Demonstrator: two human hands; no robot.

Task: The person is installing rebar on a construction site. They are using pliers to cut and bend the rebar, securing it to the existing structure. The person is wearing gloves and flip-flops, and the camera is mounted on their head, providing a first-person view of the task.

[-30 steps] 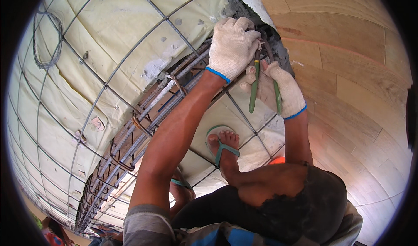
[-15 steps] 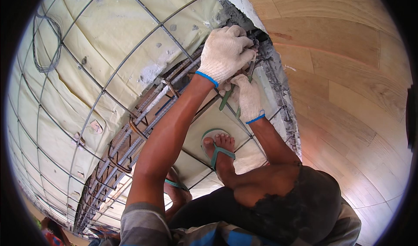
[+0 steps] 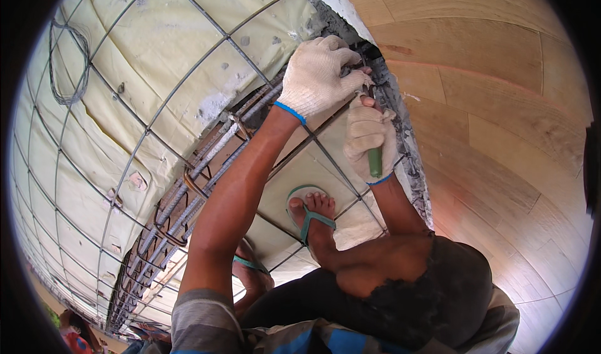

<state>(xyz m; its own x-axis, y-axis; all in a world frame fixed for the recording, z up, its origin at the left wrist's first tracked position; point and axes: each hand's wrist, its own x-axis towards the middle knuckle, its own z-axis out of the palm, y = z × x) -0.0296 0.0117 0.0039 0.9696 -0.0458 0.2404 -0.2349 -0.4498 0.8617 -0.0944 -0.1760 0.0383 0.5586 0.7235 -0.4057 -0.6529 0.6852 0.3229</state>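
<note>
My right hand (image 3: 369, 132), in a white knit glove with a blue cuff, is wrapped round a pair of green-handled pliers (image 3: 375, 162). One handle end sticks out below the fist; the metal head, pointing toward the concrete edge, is mostly hidden. My left hand (image 3: 320, 71), gloved alike, is closed just above, its thumb and fingers pinched together by the pliers' head. Whatever those fingers hold is too small to make out. Both hands are over the steel bars (image 3: 269, 100) beside the broken concrete edge (image 3: 391, 94).
A mesh of thin rebar (image 3: 147, 130) lies over pale yellow sheeting (image 3: 169, 72) on the left. A coil of wire (image 3: 69, 63) rests on it. Wood-look flooring (image 3: 482, 116) fills the right. My sandalled foot (image 3: 313, 213) stands among the bars. People show at lower left.
My right hand has turned and moved slightly right, its fingers closing round the pliers, whose handles were spread before. My left hand has shifted a little left.
</note>
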